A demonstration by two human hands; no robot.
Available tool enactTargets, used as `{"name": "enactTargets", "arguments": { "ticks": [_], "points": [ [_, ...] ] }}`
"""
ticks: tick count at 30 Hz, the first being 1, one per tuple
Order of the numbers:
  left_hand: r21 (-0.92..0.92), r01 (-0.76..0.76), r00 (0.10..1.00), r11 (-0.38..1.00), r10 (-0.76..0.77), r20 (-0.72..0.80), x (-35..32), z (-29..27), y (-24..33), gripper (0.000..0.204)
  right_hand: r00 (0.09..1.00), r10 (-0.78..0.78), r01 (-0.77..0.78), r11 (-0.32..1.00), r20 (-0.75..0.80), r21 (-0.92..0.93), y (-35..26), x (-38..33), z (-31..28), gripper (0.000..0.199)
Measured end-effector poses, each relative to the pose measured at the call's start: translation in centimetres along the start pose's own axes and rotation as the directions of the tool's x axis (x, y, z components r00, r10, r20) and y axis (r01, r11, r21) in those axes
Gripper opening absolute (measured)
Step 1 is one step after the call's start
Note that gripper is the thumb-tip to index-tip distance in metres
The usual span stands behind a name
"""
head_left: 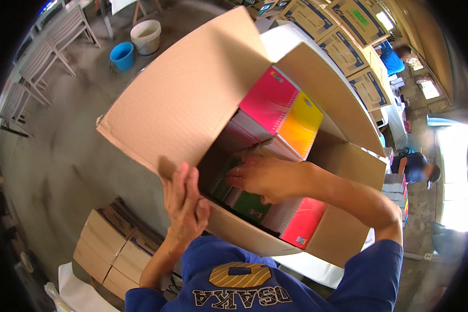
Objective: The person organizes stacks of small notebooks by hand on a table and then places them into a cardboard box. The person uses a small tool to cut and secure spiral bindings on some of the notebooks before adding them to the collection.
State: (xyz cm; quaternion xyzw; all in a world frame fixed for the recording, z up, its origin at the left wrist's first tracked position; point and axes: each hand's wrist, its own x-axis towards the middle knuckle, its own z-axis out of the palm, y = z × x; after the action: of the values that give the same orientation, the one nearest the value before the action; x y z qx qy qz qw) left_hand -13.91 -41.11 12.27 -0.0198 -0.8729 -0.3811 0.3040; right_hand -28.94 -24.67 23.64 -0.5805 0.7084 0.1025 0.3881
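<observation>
A large open cardboard box [234, 221] stands in front of me, with spiral notebooks packed in stacks inside. My right hand [270, 178] reaches down into it, thumb and fingers apart, over the dark green notebooks [250, 204] at a lower level; the fingertips are partly hidden in shadow. Beyond that hand lie a pink notebook [268, 100] and a yellow-orange notebook [300, 125], each topping a stack. A red notebook [304, 222] tops the stack at the near right. My left hand [186, 203] is open, fingers extended against the box's left flap [187, 88] and near wall.
Closed cartons [343, 52] are piled at the far right, and more cartons [114, 249] sit at the lower left. A blue bucket [122, 56] and a white bucket [146, 37] stand on the floor. Two people are at the right, one beside stacked notebooks [395, 190].
</observation>
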Motion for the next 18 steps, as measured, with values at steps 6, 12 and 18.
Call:
{"name": "enactTargets", "arguments": {
  "ticks": [6, 12, 18],
  "points": [
    [-0.101, -0.093, 0.995, 0.991, 0.09, -0.034, -0.3, 0.0, -1.1, 0.036, 0.858, 0.055, 0.031, 0.987, 0.511, -0.159, 2.6, 7.0, 3.1, 0.092],
    [-0.146, -0.134, 0.989, 0.98, 0.124, -0.074, -0.5, 0.2, -1.8, 0.03, 0.978, 0.034, 0.014, 0.974, 0.205, -0.228, 2.6, 4.4, 5.3, 0.096],
    [-0.079, -0.221, 0.975, 0.972, 0.217, -0.056, -0.1, -0.3, -2.4, 0.027, 0.935, -0.019, 0.081, 0.984, 0.355, -0.161, 3.6, 5.9, 3.7, 0.102]
  ]
}}
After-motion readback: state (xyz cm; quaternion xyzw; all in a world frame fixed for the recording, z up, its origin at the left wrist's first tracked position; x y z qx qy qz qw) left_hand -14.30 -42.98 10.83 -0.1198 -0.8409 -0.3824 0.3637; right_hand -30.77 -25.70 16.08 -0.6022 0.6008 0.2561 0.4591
